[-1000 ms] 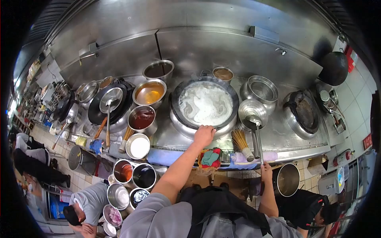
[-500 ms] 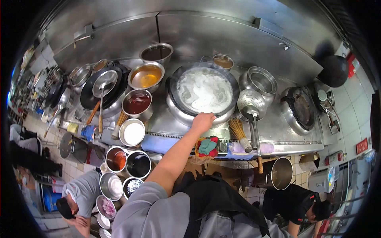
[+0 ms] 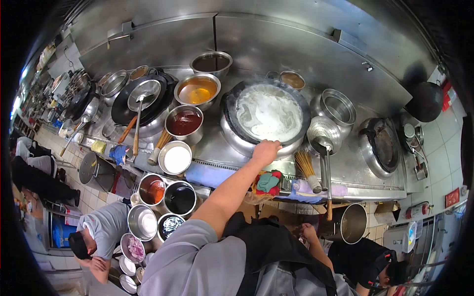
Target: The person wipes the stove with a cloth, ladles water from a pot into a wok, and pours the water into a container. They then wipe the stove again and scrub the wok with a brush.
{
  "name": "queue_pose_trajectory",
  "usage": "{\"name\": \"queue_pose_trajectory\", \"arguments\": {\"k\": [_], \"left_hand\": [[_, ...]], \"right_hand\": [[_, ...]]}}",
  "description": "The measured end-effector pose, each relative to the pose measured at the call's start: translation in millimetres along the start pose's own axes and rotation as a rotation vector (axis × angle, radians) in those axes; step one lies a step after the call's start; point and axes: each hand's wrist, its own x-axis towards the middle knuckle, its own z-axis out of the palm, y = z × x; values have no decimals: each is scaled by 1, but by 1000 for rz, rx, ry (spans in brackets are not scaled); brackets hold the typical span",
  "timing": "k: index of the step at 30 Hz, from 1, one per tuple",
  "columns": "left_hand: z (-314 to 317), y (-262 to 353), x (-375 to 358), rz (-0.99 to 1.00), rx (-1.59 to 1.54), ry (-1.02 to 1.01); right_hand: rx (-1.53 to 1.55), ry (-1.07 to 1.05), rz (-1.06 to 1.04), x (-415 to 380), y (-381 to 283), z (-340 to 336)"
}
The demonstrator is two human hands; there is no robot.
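My left hand (image 3: 266, 152) is closed at the near rim of a big wok (image 3: 228, 129), its fingers curled over the edge. White, frothy, steaming liquid (image 3: 269, 112) fills the wok, which sits on a round metal burner ring. Low in front of the apron, my right hand (image 3: 309, 233) is closed; whatever it may hold is too small to make out. A bamboo brush (image 3: 307, 170) and a bundle of coloured cloths (image 3: 267, 182) lie on the counter's front edge near my left hand. Right of the wok, a perforated strainer (image 3: 324, 132) and a long-handled ladle (image 3: 328, 170) rest together.
Left of the wok stand bowls of amber liquid (image 3: 198, 93), red sauce (image 3: 184, 121) and white contents (image 3: 177, 158). Farther left is another wok (image 3: 121, 106) with a ladle. Several pots, including one of dark liquid (image 3: 179, 198), stand below. Co-workers are at lower left (image 3: 106, 222) and lower right (image 3: 358, 261).
The camera view has shifted, so the stove appears farther right. My right hand has come into view by the apron. My left hand stays at the wok's rim.
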Motion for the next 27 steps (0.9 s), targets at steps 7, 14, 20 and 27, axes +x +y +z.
{"name": "queue_pose_trajectory", "arguments": {"k": [7, 14, 20, 27], "left_hand": [[-2, 2, -1, -71, -45, -78], [-15, 28, -62, 212, 37, 191], [19, -21, -125, -114, -661, -128], [-5, -36, -106, -253, -307, -370]], "right_hand": [[-78, -24, 35, -15, -26, 18], [-179, -69, 70, -13, 29, 17], [-221, 6, 213, 3, 106, -1], [-171, -31, 241, -35, 34, 13]]}}
